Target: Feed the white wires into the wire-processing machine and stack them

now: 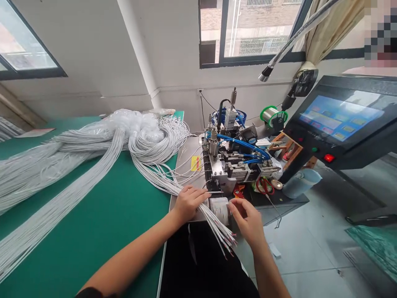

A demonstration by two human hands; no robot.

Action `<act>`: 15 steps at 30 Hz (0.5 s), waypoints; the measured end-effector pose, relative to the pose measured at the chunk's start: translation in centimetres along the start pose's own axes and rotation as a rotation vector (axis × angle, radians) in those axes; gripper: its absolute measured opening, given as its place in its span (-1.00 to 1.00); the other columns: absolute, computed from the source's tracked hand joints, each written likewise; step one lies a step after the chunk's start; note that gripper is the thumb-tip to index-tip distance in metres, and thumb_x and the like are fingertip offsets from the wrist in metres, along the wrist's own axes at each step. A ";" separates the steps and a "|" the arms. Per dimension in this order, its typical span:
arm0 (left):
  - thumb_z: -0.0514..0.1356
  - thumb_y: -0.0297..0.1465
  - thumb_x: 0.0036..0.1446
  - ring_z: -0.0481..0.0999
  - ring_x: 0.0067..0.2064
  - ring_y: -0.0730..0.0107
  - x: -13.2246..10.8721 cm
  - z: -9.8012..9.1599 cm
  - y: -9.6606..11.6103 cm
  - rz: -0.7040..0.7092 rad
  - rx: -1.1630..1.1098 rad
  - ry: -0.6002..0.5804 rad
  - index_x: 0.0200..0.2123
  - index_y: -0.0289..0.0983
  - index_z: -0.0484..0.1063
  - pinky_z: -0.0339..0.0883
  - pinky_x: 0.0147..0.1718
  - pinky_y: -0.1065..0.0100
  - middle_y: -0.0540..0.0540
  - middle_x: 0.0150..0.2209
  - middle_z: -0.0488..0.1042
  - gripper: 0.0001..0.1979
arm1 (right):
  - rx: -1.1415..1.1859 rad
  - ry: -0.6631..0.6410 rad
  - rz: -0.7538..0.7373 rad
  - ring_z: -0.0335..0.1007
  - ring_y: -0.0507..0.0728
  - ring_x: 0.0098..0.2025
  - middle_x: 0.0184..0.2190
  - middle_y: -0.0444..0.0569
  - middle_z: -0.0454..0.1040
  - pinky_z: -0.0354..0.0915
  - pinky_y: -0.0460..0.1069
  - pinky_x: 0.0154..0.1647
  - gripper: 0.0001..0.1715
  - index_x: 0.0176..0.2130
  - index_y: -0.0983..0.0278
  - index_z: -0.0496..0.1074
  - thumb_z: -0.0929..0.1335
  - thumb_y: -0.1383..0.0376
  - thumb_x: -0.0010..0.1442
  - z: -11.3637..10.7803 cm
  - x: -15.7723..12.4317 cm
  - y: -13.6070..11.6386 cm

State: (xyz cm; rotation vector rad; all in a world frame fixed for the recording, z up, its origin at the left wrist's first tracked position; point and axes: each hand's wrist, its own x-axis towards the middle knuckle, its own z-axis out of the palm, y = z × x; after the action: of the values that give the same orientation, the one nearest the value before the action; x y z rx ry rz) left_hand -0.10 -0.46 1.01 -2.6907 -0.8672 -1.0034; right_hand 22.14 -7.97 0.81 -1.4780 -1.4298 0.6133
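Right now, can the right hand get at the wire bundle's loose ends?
Probably yes: the right hand sits just beside the loose wire ends, which stick out past the left hand, with nothing visible between. Can't tell whether the right fingers already pinch something.

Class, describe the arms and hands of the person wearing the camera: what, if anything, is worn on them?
The left hand and right hand are gloveless, with no visible rings. Both forearms are uncovered in view, with no watch or bracelet to be seen. A black sleeve edge shows near the left elbow; no sleeve shows on the right arm.
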 end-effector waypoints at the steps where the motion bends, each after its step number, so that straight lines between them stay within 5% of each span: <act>1: -0.10 -0.49 0.30 0.54 -0.19 0.38 0.1 0.1 0.0 0.007 0.003 0.014 -0.10 -0.20 0.50 0.27 -0.15 0.28 -0.09 -0.14 0.57 -0.62 | 0.010 -0.036 0.025 0.29 0.05 -0.51 -0.43 -0.03 0.49 0.26 -0.07 -0.48 -0.62 -0.26 0.30 0.49 0.31 0.03 0.21 0.2 0.6 0.1; 15: -0.03 -0.50 0.28 0.55 -0.26 0.45 0.9 0.8 0.2 0.100 0.012 0.071 -0.26 -0.19 0.50 0.22 -0.20 0.32 0.00 -0.20 0.59 -0.70 | 0.248 -0.144 0.061 0.30 0.04 -0.48 -0.48 -0.04 0.45 0.21 -0.09 -0.46 -0.59 -0.36 0.34 0.47 0.38 0.01 0.12 1.8 5.0 0.1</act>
State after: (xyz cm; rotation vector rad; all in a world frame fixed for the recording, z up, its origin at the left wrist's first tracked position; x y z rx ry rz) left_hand 1.03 0.03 0.93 -2.6422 -0.7163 -1.0606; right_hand 21.58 -2.70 1.26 -1.3063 -1.3653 0.9164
